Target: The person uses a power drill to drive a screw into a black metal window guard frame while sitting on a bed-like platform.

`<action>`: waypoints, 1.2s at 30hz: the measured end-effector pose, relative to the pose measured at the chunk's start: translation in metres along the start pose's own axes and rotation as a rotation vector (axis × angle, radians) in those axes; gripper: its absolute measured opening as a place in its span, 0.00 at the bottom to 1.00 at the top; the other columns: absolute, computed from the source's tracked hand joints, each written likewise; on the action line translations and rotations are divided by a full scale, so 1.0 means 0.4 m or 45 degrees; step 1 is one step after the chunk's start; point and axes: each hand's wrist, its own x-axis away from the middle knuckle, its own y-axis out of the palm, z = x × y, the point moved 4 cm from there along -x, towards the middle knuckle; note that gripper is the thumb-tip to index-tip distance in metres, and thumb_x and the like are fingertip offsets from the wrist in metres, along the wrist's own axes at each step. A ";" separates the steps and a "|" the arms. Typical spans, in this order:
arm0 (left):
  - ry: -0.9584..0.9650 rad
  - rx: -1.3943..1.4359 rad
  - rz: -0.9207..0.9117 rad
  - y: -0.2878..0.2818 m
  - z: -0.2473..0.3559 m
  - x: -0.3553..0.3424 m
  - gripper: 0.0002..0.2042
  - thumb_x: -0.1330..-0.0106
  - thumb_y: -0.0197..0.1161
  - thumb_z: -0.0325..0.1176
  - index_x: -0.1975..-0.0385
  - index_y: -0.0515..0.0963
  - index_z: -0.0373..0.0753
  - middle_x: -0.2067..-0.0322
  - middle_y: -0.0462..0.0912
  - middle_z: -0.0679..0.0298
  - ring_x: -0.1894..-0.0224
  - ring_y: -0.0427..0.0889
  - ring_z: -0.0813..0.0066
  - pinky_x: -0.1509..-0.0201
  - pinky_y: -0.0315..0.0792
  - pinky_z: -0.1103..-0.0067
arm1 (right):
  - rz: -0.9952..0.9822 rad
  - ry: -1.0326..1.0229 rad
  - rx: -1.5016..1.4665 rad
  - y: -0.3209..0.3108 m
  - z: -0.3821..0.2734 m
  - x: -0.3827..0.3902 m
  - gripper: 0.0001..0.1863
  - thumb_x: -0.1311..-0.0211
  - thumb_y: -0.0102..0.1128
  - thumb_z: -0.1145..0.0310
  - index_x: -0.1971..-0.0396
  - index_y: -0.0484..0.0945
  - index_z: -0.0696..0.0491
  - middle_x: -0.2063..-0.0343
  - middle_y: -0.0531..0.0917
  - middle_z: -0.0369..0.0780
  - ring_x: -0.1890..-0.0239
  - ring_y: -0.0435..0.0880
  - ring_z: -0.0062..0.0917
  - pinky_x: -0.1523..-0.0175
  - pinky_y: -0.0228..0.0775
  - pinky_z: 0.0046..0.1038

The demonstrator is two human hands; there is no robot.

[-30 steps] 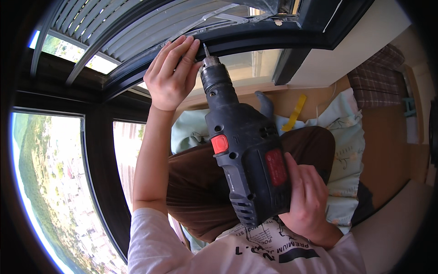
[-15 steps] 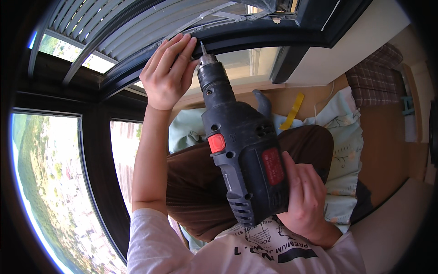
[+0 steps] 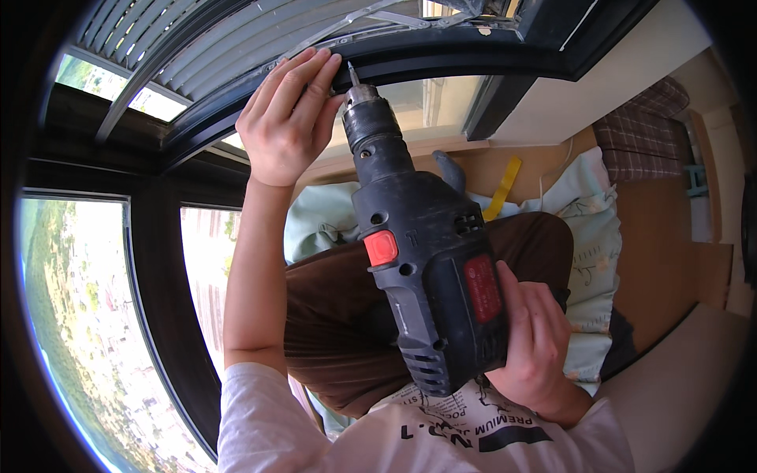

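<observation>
A black power drill point(image 3: 430, 244) with a red switch button points up and away, toward the dark window frame point(image 3: 426, 63). My right hand point(image 3: 536, 339) is closed around its rear end; some of the fingers are hidden behind the body. A slim bit point(image 3: 352, 72) sticks out of the metal chuck, its tip at the frame's dark edge. Just left of the bit, my left hand point(image 3: 288, 122) lies with fingers stretched out over the frame, the thumb beside the chuck. Nothing shows in that hand, though its fingertips partly cover the frame.
Metal stay arms point(image 3: 378, 17) and grey louvres point(image 3: 205, 51) lie beyond the frame. A tall window point(image 3: 79, 299) stands at left. Under my bent legs is a pale green cloth point(image 3: 587, 260); a yellow strip point(image 3: 502, 188) lies near my knee. A checked cushion point(image 3: 643, 134) is at far right.
The drill has shifted slightly right in the picture, its bit still at the frame. My left hand has moved a little up and left. Both hands keep their places on the frame and drill.
</observation>
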 end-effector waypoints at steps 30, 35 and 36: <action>0.018 -0.021 0.055 0.006 -0.012 0.013 0.18 0.43 0.76 0.36 0.51 0.90 0.42 0.53 0.89 0.68 0.47 0.89 0.69 0.40 0.84 0.71 | -0.012 -0.023 0.142 -0.029 -0.056 -0.026 0.39 0.59 0.67 0.74 0.41 0.76 0.75 0.66 0.81 0.48 0.68 0.82 0.37 0.66 0.75 0.35; -0.008 -0.013 0.042 0.001 -0.007 0.007 0.16 0.39 0.74 0.30 0.51 0.91 0.47 0.53 0.91 0.68 0.48 0.90 0.69 0.44 0.86 0.73 | -0.015 -0.022 0.176 -0.033 -0.063 -0.029 0.39 0.59 0.67 0.74 0.41 0.76 0.74 0.66 0.81 0.48 0.68 0.82 0.37 0.66 0.75 0.34; -0.007 -0.010 0.047 0.002 -0.007 0.008 0.16 0.39 0.74 0.30 0.51 0.91 0.46 0.53 0.91 0.68 0.48 0.90 0.68 0.44 0.86 0.74 | -0.015 -0.018 0.184 -0.033 -0.064 -0.030 0.39 0.59 0.67 0.75 0.41 0.76 0.74 0.66 0.81 0.48 0.68 0.82 0.36 0.66 0.75 0.34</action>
